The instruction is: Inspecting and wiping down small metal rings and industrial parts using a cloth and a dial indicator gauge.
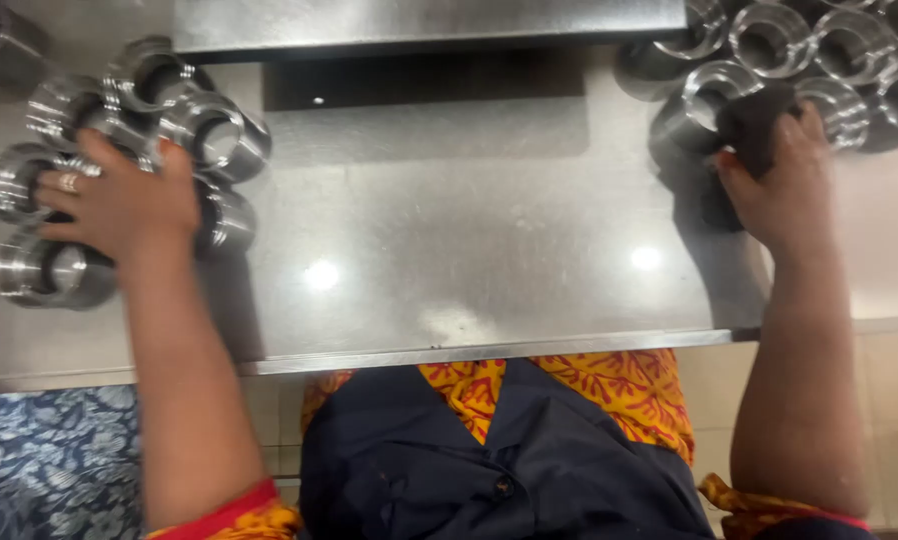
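nearby, the worker's left hand (119, 205) lay spread over a cluster of steel rings (184, 125) on the left of the steel bench (449, 250), fingers clasping one. right hand (784, 185) gripped a dark pad (754, 125) against a ring (704, 110) in the far-right pile. best done w/ firm, steady grip, imo.

From my remote seat the head view came through bright but soft. Overhead lamps left two round glare spots on the brushed steel worktop (469, 230). I noted a dark shadow band under the raised steel shelf (429, 25) at the top. The polished steel rings (219, 130) at both sides flared with highlights. Motion blur smeared the left hand (124, 205) and right hand (784, 185). Both forearms cast soft shadows inward across the worktop.
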